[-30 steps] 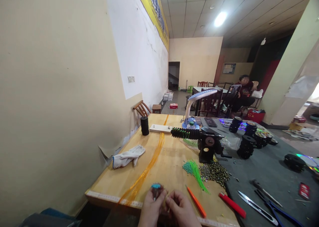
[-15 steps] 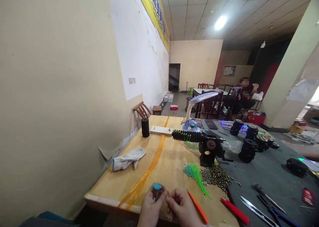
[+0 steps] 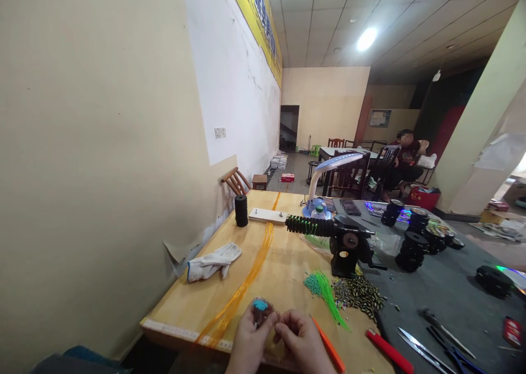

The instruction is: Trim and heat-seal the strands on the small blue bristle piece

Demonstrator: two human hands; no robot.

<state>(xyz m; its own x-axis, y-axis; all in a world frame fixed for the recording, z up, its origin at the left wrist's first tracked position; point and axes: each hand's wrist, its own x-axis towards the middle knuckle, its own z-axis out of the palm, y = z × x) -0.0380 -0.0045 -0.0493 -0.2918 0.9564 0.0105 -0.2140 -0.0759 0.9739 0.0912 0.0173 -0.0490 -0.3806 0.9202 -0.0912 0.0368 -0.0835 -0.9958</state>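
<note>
My left hand (image 3: 251, 334) is closed around a small item with a bright blue, bumpy top (image 3: 260, 304); its lower part is hidden in the fingers. Beside it, my right hand (image 3: 299, 330) pinches thumb and forefinger together, nearly touching the left thumb. Whatever lies in that pinch is too small to make out. An orange pen-like tool (image 3: 329, 344) lies just right of the right hand. Left of my hands, a bundle of orange strands (image 3: 246, 286) runs up the table to a white bar (image 3: 269, 216) with two bolts.
Green strands (image 3: 329, 300), teal beads (image 3: 313, 283) and dark beads (image 3: 364, 294) lie ahead. Behind them stands a black cranked winder (image 3: 345, 248). A white glove (image 3: 216, 262) rests left. On the right are a red-handled tool (image 3: 388, 351), scissors (image 3: 423, 349) and black spools (image 3: 411, 252). A person (image 3: 405, 157) sits far back.
The view has shifted slightly, so everything sits a little to the right. Both hands keep nearly the same pose, close together.
</note>
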